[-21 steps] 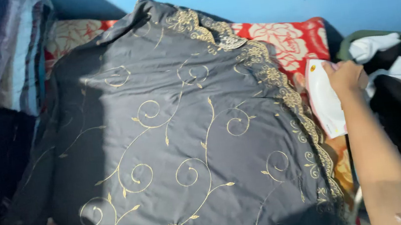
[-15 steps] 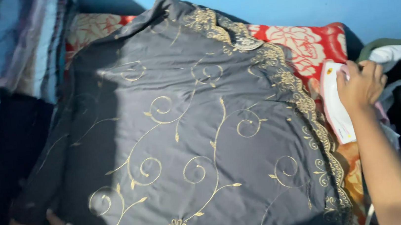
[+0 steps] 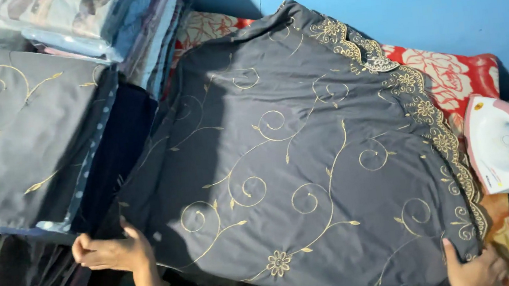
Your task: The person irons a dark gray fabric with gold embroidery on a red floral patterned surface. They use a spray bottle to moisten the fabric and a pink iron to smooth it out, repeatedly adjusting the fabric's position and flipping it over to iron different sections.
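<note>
At near edge of bed, grey embroidered cloth [image 3: 308, 175] is gripped by left hand [image 3: 111, 252] and right hand [image 3: 476, 271], fingers closed on both near corners; pink iron [image 3: 504, 145] stood right.

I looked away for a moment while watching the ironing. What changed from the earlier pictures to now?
The right hand let go of the white and pink iron, left standing by the cloth, and came down to the near right corner of the dark embroidered cloth. The left hand stays at the cloth's near left edge; the cloth stays spread.
</note>
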